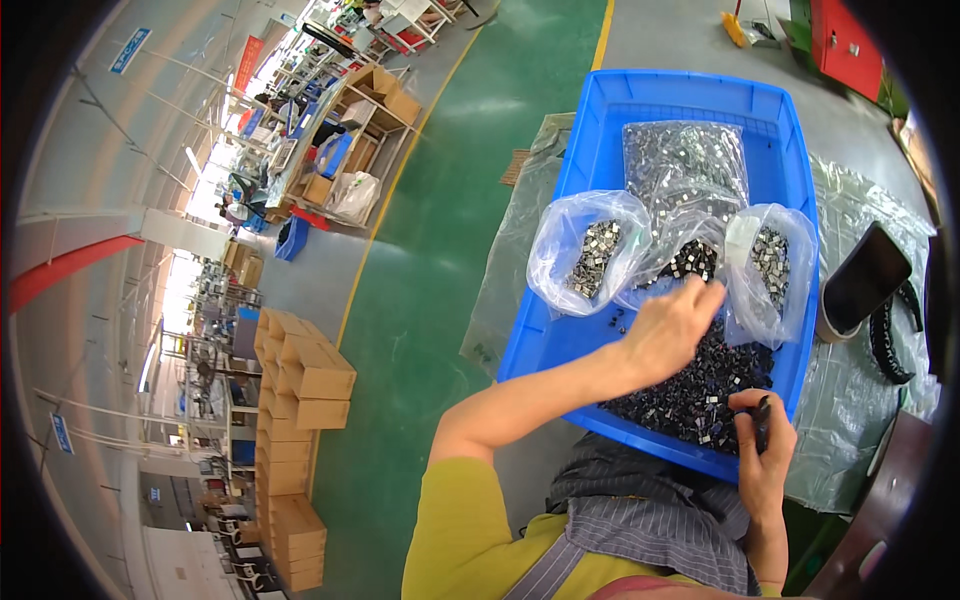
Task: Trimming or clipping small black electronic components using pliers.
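Observation:
A blue plastic tray [592, 120] lies in front of me. Loose small black parts [690, 390] are heaped in its near end. Across its middle stand open clear bags: the left bag [545, 245] and right bag [800, 265] hold small metallic parts, and the middle bag [692, 258] holds black and silvery ones. My left hand [668, 332] is at the mouth of the middle bag, fingertips pinched together; what is between them is hidden. Over the heap's right edge, my right hand [768, 455] has its fingers curled round small black parts.
A filled clear bag [685, 155] lies at the tray's far end. To the right, a phone [868, 278] on a stand and a black strap [885, 345] rest on plastic sheeting [835, 440]. Cardboard boxes [300, 380] stand left, across the green floor [400, 340].

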Available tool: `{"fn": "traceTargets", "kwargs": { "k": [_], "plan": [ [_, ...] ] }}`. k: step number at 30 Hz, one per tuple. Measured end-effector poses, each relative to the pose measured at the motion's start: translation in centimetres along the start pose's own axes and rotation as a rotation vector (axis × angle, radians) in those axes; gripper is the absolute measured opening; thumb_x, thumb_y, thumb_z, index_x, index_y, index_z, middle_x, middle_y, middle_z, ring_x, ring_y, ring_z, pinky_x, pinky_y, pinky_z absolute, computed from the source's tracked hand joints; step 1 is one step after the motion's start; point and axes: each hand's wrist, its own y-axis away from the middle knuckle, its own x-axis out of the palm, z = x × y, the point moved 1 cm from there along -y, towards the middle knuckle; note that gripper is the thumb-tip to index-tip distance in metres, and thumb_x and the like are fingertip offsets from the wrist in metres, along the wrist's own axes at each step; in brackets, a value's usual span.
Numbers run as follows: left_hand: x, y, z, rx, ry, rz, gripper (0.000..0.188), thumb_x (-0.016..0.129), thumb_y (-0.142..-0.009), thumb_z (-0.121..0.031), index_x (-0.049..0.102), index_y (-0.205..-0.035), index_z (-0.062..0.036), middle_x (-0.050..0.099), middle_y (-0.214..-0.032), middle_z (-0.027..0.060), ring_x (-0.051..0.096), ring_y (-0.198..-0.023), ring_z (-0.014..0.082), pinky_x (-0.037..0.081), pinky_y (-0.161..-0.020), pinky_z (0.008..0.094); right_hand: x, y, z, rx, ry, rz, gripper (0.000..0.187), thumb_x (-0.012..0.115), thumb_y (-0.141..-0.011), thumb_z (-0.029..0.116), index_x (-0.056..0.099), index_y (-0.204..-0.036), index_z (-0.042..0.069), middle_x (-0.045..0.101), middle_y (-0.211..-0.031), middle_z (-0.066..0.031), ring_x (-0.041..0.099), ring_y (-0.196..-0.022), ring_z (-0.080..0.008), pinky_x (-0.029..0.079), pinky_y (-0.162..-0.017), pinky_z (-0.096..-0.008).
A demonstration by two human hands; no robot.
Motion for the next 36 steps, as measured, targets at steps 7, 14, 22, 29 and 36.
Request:
{"fn": "traceTargets", "kwargs": {
  "k": [7, 14, 22, 29, 36],
  "plan": [
    [-1.9, 0.9, -3.0, -0.273, 1.192, 0.114, 0.007, 0.049, -0.095, -0.004, 0.044, -0.100, -0.0023, 0.059, -0.074, 0.0082, 0.055, -0.053, 0.0098, 0.043, -0.047, 0.0225, -0.3, -1.8, -0.1, 0.177, 0.008, -0.020, 0.014, 0.053, -0.089, 0.000, 0.053, -0.103, -0.002, 0.061, -0.090, -0.0121, 0.060, -0.086, -0.0225, 0.045, -0.080, -0.0308],
    [-2.8, 1.5, -2.6, -0.378, 1.312, 0.232, 0.019, 0.044, -0.098, -0.008, 0.037, -0.115, -0.0041, 0.065, -0.091, 0.0143, 0.058, -0.058, 0.0101, 0.040, -0.047, 0.0182, 1.2, -3.3, -1.7, 0.021, 0.130, 0.052, 0.027, 0.061, -0.081, -0.003, 0.054, -0.107, 0.001, 0.060, -0.096, -0.0170, 0.060, -0.092, -0.0346, 0.047, -0.080, -0.0374],
    [-1.5, 1.9, -3.2, -0.233, 1.206, 0.243, 0.016, 0.046, -0.097, -0.005, 0.037, -0.111, -0.0011, 0.066, -0.090, 0.0171, 0.056, -0.053, 0.0091, 0.042, -0.047, 0.0188, 0.7, -3.1, -1.8, -0.069, 0.177, 0.101, 0.034, 0.064, -0.075, -0.003, 0.051, -0.106, 0.003, 0.055, -0.094, -0.0128, 0.053, -0.092, -0.0342, 0.043, -0.079, -0.0420],
    [-1.4, 2.2, -3.6, -0.113, 0.895, 0.123, 0.019, 0.056, -0.090, 0.003, 0.047, -0.107, 0.0025, 0.067, -0.078, 0.0115, 0.066, -0.064, 0.0130, 0.050, -0.051, 0.0241, 0.8, -3.1, -1.7, -0.066, 0.110, 0.112, 0.034, 0.064, -0.079, -0.001, 0.051, -0.110, 0.003, 0.056, -0.098, -0.0128, 0.053, -0.094, -0.0336, 0.043, -0.081, -0.0405],
    [-1.4, 2.0, -3.5, -0.122, 0.869, 0.138, 0.019, 0.057, -0.088, 0.005, 0.049, -0.105, 0.0024, 0.067, -0.076, 0.0118, 0.068, -0.065, 0.0151, 0.051, -0.053, 0.0248, 0.6, -3.3, -1.7, -0.060, 0.142, 0.124, 0.035, 0.064, -0.080, 0.000, 0.051, -0.112, 0.003, 0.056, -0.099, -0.0135, 0.053, -0.094, -0.0337, 0.043, -0.082, -0.0403]
  ]
}}
